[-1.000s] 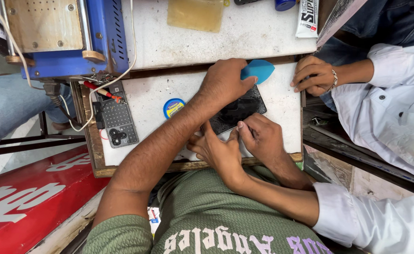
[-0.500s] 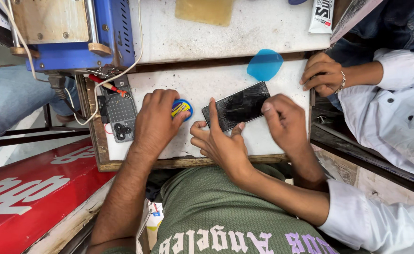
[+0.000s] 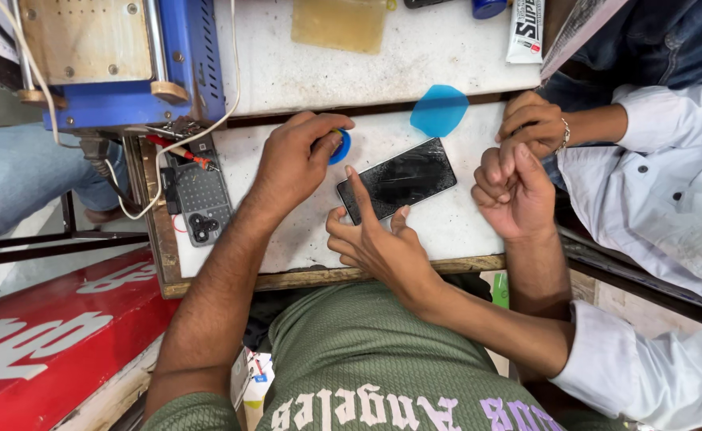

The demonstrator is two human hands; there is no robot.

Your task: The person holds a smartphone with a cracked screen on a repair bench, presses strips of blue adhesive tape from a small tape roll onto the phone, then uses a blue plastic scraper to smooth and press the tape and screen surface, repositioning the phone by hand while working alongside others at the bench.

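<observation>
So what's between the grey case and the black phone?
The person's left hand, gripping a blue round thing, in the head view.

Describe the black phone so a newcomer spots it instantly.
On the white worktop in front of the green shirt, a phone lies tilted, below a pale-blue plastic pick. Unlike the grey phone at the left edge, its face is plain glossy black.

Phone (image 3: 397,179) on the board (image 3: 447,227) — pick (image 3: 439,109) behind it.

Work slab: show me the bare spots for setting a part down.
Bare: upper shelf below the yellow pad; slab strip between the phone and front edge. Crowded around the left hand and blue disc.
</observation>
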